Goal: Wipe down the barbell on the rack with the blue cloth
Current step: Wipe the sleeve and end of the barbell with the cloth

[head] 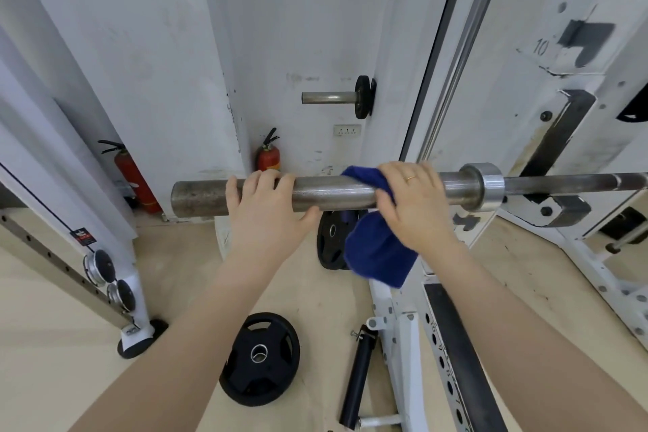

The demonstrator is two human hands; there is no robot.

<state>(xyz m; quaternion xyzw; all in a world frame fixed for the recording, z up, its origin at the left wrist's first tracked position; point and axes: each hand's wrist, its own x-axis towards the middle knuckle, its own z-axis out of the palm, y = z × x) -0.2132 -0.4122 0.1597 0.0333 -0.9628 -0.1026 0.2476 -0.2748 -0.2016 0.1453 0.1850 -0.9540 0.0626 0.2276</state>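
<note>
Gripping the barbell (336, 191) sleeve w/ my left hand (268, 212), fingers curled over the top, arm straight. My right hand (415, 207) clamps the blue cloth (377, 249) around it just beside the collar (485, 191), wrist bent down.

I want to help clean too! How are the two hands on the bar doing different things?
The right hand presses the blue cloth around the bar; the left hand grips bare metal. The right hand wears a ring; the left shows none. Both hold the bar's thick sleeve from above.

Both arms reach forward; left hand (266, 207) curled, right hand (413, 207) seemingly clenched.
</note>
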